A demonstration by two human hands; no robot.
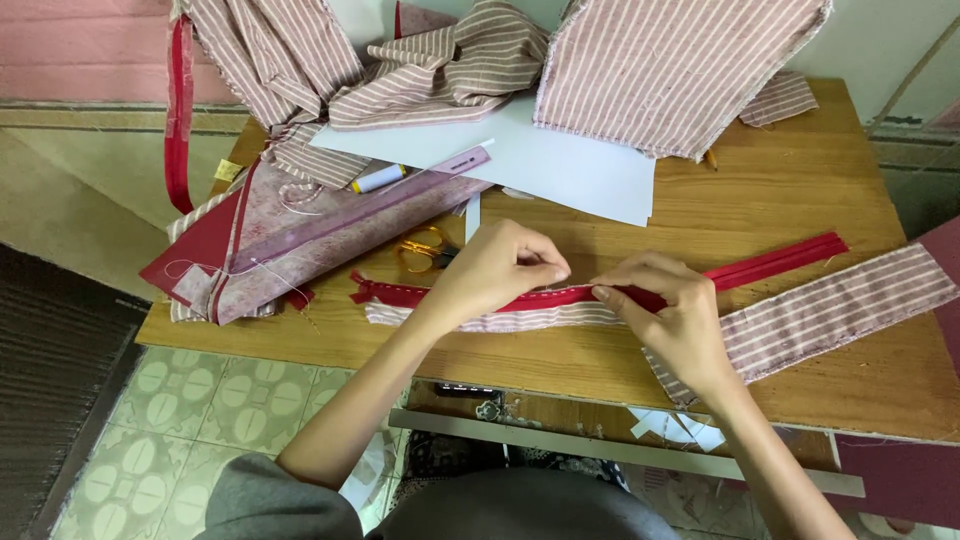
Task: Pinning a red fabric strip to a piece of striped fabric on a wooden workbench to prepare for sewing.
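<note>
Near the desk's [600, 385] front edge, the left hand [495, 270] and right hand [670, 315] pinch the red zipper [770, 260], which runs left-right on a striped strip [850, 300].

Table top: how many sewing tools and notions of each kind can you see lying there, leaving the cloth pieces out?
Red zipper, pinched by the left hand and right hand: 1
Scissors with yellow handles: 1
Thread spool: 1
Pink ruler: 1
White paper sheet: 1
Total: 5
</note>
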